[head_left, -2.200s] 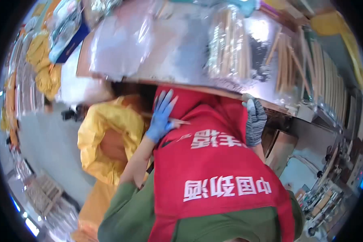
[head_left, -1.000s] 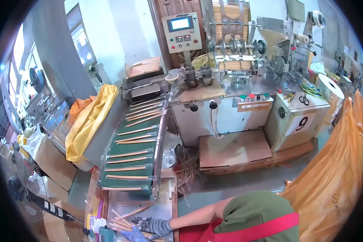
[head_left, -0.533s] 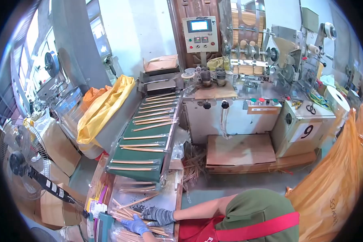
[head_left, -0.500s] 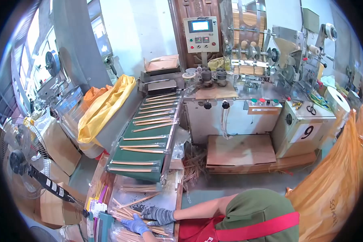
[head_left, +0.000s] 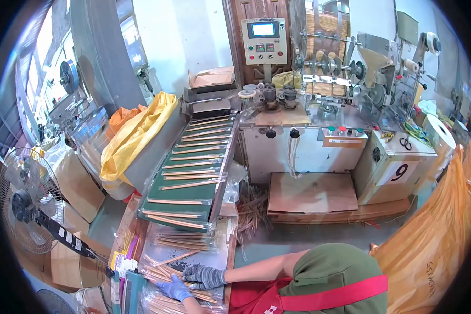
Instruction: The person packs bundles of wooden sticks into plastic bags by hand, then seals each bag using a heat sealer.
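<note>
Many sticks (head_left: 157, 272) under the fingers (head_left: 166, 287) of left hand (head_left: 177, 289) and right hand (head_left: 206, 276), both loosely spread, grip unclear

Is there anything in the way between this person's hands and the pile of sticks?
Nothing visible stands in the way: the blue-gloved left hand and grey-gloved right hand both rest against the sticks.

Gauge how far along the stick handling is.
Looks done: one batch of wrapped sticks is off the green belt. In hand: left hand and right hand are on the nearer stick pile, unevenly laid. Remaining: belt sticks, seemingly; total unclear.
</note>
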A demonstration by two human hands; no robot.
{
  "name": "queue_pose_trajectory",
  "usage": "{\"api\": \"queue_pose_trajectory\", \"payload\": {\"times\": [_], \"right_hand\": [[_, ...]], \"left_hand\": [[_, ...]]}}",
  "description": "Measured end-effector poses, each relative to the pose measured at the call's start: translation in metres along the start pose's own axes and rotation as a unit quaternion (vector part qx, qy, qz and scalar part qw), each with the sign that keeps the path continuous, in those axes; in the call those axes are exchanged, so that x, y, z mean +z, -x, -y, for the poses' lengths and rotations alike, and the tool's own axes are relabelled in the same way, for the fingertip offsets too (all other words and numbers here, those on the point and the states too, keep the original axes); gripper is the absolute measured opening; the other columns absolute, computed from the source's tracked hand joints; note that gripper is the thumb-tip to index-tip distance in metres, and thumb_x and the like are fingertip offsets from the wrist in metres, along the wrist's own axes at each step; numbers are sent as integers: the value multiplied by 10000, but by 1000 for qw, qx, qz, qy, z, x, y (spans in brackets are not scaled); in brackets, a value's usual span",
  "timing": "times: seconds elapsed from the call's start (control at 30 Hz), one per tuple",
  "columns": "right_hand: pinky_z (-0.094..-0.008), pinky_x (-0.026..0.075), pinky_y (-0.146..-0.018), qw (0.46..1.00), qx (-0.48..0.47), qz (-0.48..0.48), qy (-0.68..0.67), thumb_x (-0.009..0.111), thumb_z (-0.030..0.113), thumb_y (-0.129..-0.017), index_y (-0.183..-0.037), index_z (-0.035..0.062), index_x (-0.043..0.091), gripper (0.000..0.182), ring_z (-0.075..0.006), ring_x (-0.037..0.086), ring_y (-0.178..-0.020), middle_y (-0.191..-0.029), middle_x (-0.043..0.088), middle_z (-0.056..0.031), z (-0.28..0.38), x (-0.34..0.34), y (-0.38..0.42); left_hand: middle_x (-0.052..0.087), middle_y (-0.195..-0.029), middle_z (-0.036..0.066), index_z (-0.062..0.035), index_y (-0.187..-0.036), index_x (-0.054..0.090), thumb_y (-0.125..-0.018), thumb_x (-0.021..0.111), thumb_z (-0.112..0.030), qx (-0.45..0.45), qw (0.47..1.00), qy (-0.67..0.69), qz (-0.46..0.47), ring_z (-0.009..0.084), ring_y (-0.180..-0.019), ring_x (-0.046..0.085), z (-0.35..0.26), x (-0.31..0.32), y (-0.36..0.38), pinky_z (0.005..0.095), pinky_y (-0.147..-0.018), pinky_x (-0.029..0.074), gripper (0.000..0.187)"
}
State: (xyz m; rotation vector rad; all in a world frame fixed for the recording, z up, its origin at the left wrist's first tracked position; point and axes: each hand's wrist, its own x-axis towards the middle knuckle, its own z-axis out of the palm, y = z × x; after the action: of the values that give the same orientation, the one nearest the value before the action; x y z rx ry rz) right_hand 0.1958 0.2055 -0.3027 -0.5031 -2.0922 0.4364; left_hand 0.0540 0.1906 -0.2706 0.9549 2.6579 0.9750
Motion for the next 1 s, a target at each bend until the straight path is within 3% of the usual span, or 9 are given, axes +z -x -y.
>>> {"api": "queue_pose_trajectory", "payload": {"times": [0.27, 0.37, 0.43, 0.93, 1.0], "right_hand": [[-439, 471, -779, 999, -30, -42, 9, 561, 350, -832, -1036, 43, 621, 374, -333, 588, -866, -923, 627, -158, 6, -4, -2], [-433, 470, -793, 999, -23, -31, 11, 568, 351, -828, -1061, 49, 613, 384, -327, 587, -888, -951, 624, -158, 9, -9, -4], [-432, 469, -797, 999, -14, 40, -9, 573, 351, -827, -1072, 54, 610, 387, -326, 587, -892, -962, 623, -156, 9, -14, -8], [-435, 464, -816, 999, -13, 44, -10, 564, 357, -827, -1075, 52, 611, 396, -328, 582, -908, -962, 622, -158, 12, -17, -9], [-437, 463, -817, 997, 9, 55, -46, 562, 355, -828, -1077, 51, 610, 395, -329, 581, -910, -966, 621, -159, -8, 8, 8]], "left_hand": [[330, -1416, 236, 17, -1426, 177, -760, 673, -171, -4, 1000, 23, 2, 343, -1269, 389, -4, -5, 4, 328, -1066, 310, 851], [338, -1410, 238, 24, -1425, 174, -763, 673, -172, 1, 1000, 13, -15, 341, -1257, 405, 1, 1, 1, 327, -1058, 321, 852], [347, -1403, 240, 26, -1425, 173, -764, 673, -174, -11, 1000, 29, 1, 346, -1248, 413, 1, 0, 0, 332, -1050, 331, 852], [374, -1373, 253, 23, -1418, 201, -765, 657, -198, 4, 1000, 20, -12, 368, -1225, 428, 4, 2, 1, 356, -1037, 349, 827], [370, -1378, 252, 24, -1418, 201, -766, 653, -193, 0, 1000, 8, -7, 367, -1230, 423, 1, 0, 2, 355, -1039, 347, 822]]}}
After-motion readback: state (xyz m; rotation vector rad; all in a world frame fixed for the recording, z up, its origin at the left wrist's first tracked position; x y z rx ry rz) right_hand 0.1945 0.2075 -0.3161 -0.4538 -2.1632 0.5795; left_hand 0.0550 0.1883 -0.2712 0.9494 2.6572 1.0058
